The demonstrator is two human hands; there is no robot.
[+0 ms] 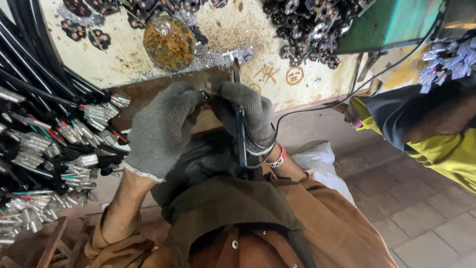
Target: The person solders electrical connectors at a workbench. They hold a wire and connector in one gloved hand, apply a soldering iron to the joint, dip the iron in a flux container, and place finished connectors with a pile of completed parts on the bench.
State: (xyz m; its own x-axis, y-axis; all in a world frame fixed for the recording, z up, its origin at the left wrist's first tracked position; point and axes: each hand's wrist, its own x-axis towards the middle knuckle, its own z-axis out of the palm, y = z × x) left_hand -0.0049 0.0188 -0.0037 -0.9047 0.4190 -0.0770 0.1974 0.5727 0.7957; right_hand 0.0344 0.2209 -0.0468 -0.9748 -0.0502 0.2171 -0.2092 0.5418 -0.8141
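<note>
Both my hands wear grey knit gloves and meet at the near edge of a worn, stained worktable (277, 84). My left hand (161, 131) pinches a small dark part at its fingertips, right against my right hand. My right hand (248, 116) is closed around a thin black-handled tool (241, 134) that stands roughly upright, its metal tip touching the table near a patch of metal filings. A black cord runs from the tool off to the right. What the small part is I cannot make out.
Bundles of black cables with metal terminals (44, 149) fill the left. Small black plug parts (307, 25) lie in heaps on the table, beside a brown speckled round lump (168, 42). Another person in yellow and black (426, 129) sits at right, near a green box (391, 20).
</note>
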